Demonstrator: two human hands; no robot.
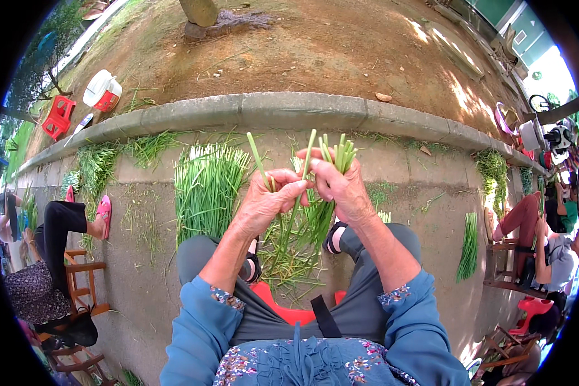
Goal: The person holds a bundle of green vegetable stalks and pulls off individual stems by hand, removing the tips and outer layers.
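My left hand [271, 198] is closed in a pinch on a few long green stalks that look like garlic chives; one stalk [257, 156] sticks up past the thumb. Close beside it, my right hand [346, 192] grips a thicker bunch of chives [345, 153], cut ends upward, with the leafy ends hanging below. The fingertips of both hands nearly meet around a single stalk [309, 148]. To the left of my hands lies a large, evenly laid pile of chives [209, 186]. Loose leaves and trimmings [289, 273] are strewn on the ground between my feet.
A stone kerb [296, 110] runs across ahead, with bare earth beyond. At left are a red stool [58, 118], a white and red container [103, 90] and a seated person [35, 283]. At right are a small chive bundle [469, 248] and another seated person [556, 260].
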